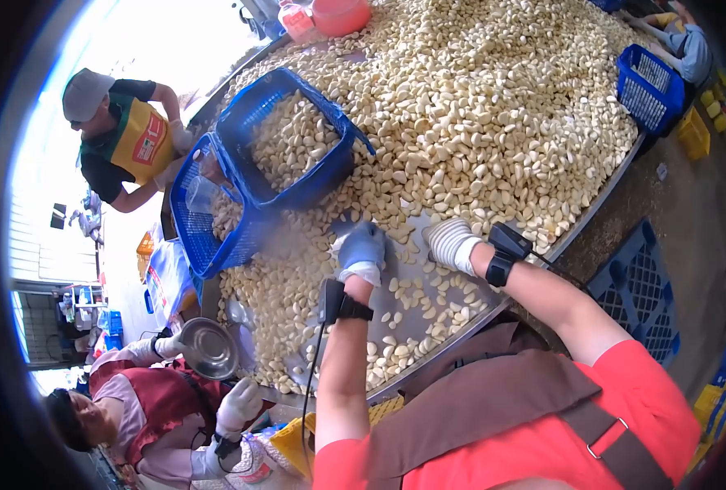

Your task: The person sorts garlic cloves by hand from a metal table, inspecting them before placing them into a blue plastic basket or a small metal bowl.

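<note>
Pale peeled garlic cloves (477, 114) lie heaped over a metal table (408, 251). My left hand (361, 247), in a blue glove with a white cuff, rests low at the near edge of the heap. Its fingers are curled in, and anything in them is hidden. To its right, my right hand (452, 243) wears a white striped glove and touches the cloves at the pile's edge. Those fingers are also bent closed, with their tips out of sight. Loose cloves (412, 302) are scattered between my hands and the table's near rim.
Two blue baskets (244, 139) holding cloves stand at the left. A co-worker (126, 131) is behind them; another person (159, 400) at lower left holds a metal bowl (209, 349). A blue basket (650, 88) sits at the far right, and a blue pallet (636, 286) lies on the floor.
</note>
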`<state>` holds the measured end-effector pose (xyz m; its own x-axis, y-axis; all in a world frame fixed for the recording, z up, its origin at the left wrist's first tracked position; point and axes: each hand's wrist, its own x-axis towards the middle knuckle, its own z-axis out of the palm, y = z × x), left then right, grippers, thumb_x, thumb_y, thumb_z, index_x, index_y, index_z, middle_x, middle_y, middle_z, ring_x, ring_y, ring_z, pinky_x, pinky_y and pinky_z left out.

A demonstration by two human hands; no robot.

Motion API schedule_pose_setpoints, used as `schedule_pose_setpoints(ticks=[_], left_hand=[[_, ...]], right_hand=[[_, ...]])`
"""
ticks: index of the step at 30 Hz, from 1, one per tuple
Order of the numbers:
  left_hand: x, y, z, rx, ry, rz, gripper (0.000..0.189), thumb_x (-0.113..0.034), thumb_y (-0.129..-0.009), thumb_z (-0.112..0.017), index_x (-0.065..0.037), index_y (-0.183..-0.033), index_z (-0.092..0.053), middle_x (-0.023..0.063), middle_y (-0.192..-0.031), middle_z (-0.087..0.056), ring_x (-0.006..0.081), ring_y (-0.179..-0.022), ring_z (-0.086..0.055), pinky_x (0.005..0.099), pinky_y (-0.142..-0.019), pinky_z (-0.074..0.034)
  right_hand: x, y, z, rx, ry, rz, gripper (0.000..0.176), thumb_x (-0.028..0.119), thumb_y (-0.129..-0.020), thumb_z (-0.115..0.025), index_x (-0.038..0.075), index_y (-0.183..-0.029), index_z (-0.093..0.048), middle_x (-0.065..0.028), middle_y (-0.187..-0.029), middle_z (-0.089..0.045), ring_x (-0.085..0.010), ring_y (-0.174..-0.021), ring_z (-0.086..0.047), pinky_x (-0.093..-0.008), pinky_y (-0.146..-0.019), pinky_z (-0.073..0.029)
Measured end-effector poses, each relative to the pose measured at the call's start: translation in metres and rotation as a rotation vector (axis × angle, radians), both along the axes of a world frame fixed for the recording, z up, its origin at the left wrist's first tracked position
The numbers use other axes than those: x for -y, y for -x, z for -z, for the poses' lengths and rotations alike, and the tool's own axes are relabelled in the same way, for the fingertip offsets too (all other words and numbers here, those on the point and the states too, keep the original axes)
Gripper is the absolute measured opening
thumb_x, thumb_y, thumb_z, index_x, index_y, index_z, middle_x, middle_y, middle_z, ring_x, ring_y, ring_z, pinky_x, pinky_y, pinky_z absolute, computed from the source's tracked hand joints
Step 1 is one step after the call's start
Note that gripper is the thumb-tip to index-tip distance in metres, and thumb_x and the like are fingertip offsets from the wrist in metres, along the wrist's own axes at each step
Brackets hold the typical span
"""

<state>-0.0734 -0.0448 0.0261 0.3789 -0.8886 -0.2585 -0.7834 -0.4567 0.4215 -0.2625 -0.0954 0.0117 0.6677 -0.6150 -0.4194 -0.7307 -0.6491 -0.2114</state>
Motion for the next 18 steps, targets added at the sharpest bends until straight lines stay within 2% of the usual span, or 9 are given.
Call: schedule_pose_setpoints(ticks=[2, 4, 6, 8, 14, 16, 17, 18], left_hand=[[0.008, 0.010, 0.002, -0.004, 0.084, 0.012, 0.030, -0.034, -0.085, -0.063, -0.012, -0.104, -0.069, 0.0174, -0.098, -0.069, 0.0363, -0.093, -0.065, 0.0415, -0.081, -0.050], [0.016, 0.016, 0.021, -0.037, 0.153, 0.152, 0.028, -0.031, -0.087, -0.060, -0.011, -0.107, -0.066, 0.0146, -0.104, -0.068, 0.0343, -0.096, -0.065, 0.0419, -0.082, -0.050], [0.022, 0.028, 0.027, -0.043, 0.133, 0.134, 0.032, -0.036, -0.086, -0.063, -0.013, -0.108, -0.067, 0.0165, -0.103, -0.068, 0.0343, -0.097, -0.064, 0.0411, -0.083, -0.050], [0.026, 0.039, 0.024, 0.039, 0.060, 0.125, 0.034, -0.036, -0.086, -0.062, -0.014, -0.111, -0.066, 0.0150, -0.106, -0.068, 0.0331, -0.100, -0.064, 0.0417, -0.085, -0.050], [0.062, 0.041, 0.035, 0.102, -0.168, 0.100, 0.037, -0.037, -0.086, -0.058, -0.007, -0.105, -0.066, 0.0191, -0.109, -0.067, 0.0347, -0.103, -0.063, 0.0421, -0.087, -0.049], [0.069, 0.030, 0.049, 0.076, -0.220, 0.204, 0.035, -0.035, -0.084, -0.060, -0.006, -0.102, -0.068, 0.0192, -0.108, -0.067, 0.0348, -0.104, -0.063, 0.0420, -0.087, -0.050], [0.081, 0.017, 0.091, 0.128, -0.236, 0.282, 0.038, -0.036, -0.080, -0.064, -0.005, -0.101, -0.071, 0.0184, -0.110, -0.067, 0.0342, -0.104, -0.064, 0.0405, -0.087, -0.051], [0.079, 0.021, 0.082, 0.126, -0.239, 0.286, 0.038, -0.036, -0.080, -0.064, -0.005, -0.101, -0.071, 0.0184, -0.110, -0.067, 0.0342, -0.104, -0.064, 0.0405, -0.087, -0.051]], right_hand=[[-0.002, -0.001, -0.002, 0.019, 0.058, -0.007, 0.027, 0.028, -0.078, -0.068, 0.004, -0.091, -0.070, -0.0158, -0.081, -0.069, -0.0326, -0.076, -0.069, -0.0456, -0.061, -0.052], [0.000, -0.002, -0.003, 0.000, 0.057, -0.003, 0.027, 0.028, -0.076, -0.070, 0.005, -0.091, -0.070, -0.0156, -0.082, -0.070, -0.0323, -0.076, -0.069, -0.0459, -0.061, -0.052], [-0.002, 0.002, -0.002, 0.006, 0.051, 0.019, 0.027, 0.028, -0.076, -0.070, 0.005, -0.092, -0.070, -0.0149, -0.082, -0.069, -0.0329, -0.077, -0.068, -0.0459, -0.062, -0.053], [-0.008, 0.008, 0.000, 0.069, 0.058, -0.004, 0.021, 0.015, -0.082, -0.057, 0.007, -0.097, -0.068, -0.0137, -0.084, -0.071, -0.0297, -0.080, -0.070, -0.0445, -0.062, -0.054], [-0.017, 0.017, 0.003, 0.125, 0.051, 0.055, 0.020, 0.012, -0.084, -0.054, 0.007, -0.099, -0.067, -0.0115, -0.080, -0.070, -0.0292, -0.075, -0.070, -0.0466, -0.057, -0.053], [-0.019, 0.016, 0.002, 0.055, 0.056, 0.029, 0.021, 0.012, -0.084, -0.054, 0.008, -0.101, -0.067, -0.0103, -0.080, -0.070, -0.0285, -0.075, -0.070, -0.0474, -0.056, -0.053], [-0.018, 0.014, 0.000, 0.038, 0.053, 0.008, 0.021, 0.012, -0.084, -0.054, 0.008, -0.100, -0.067, -0.0097, -0.081, -0.070, -0.0279, -0.075, -0.070, -0.0485, -0.054, -0.052], [-0.018, 0.011, -0.001, 0.036, 0.049, 0.011, 0.021, 0.012, -0.084, -0.054, 0.008, -0.100, -0.067, -0.0097, -0.081, -0.070, -0.0279, -0.075, -0.070, -0.0485, -0.054, -0.052]])
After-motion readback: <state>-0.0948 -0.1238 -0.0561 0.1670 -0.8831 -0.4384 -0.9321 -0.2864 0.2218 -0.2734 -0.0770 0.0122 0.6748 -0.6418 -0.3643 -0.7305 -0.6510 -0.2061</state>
